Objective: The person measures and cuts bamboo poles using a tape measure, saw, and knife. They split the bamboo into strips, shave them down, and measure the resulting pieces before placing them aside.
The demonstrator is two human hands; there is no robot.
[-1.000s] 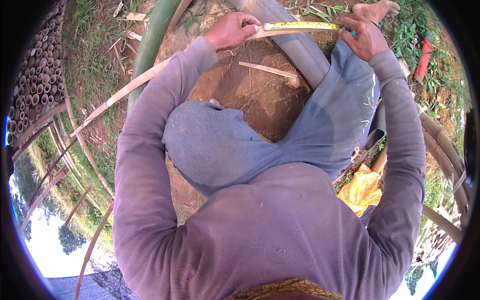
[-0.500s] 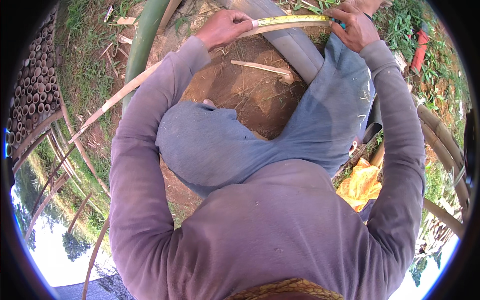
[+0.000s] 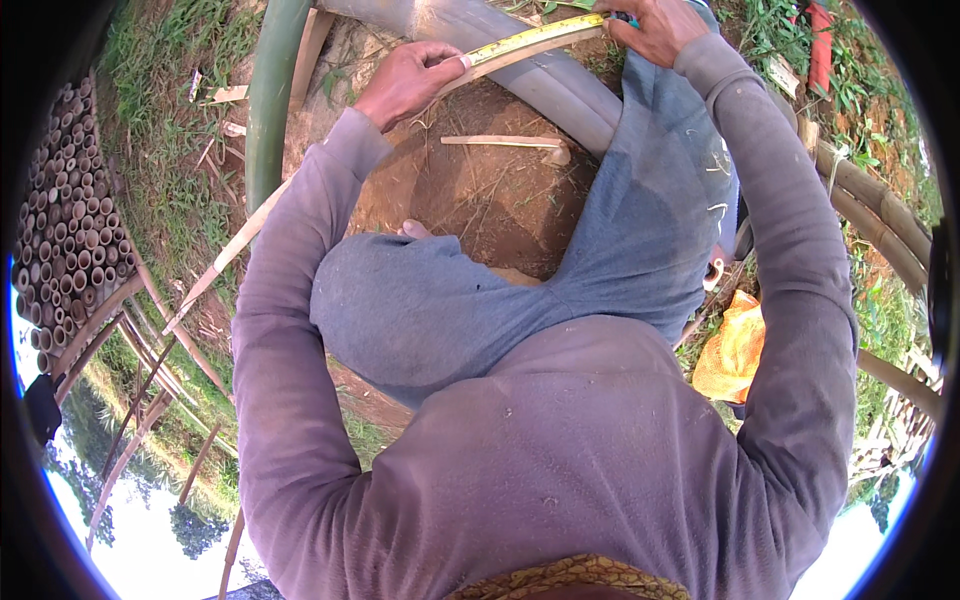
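Note:
My left hand (image 3: 405, 82) pinches the end of a yellow tape measure blade (image 3: 530, 40) together with a pale split bamboo strip (image 3: 515, 66). The blade lies stretched along the strip, bowed slightly upward. My right hand (image 3: 655, 32), at the top edge, is closed round the tape measure's dark and blue case (image 3: 622, 17), mostly hidden by the fingers. The strip's far right end is hidden at that hand. Its other part (image 3: 228, 255) comes out beyond my left forearm, reaching down to the left. Beneath my hands lies a thick grey bamboo pole (image 3: 540, 85).
A green bamboo pole (image 3: 275, 100) stands left of my left hand. A short split bamboo piece (image 3: 500, 141) lies on the soil between my legs. Many cut tubes (image 3: 75, 220) are stacked far left. An orange mesh bag (image 3: 730, 350) and bent poles (image 3: 870, 210) are at right.
The whole view has shifted and turned a little. Both hands have moved slightly left, still holding the tape and strip, which now slope up toward the right.

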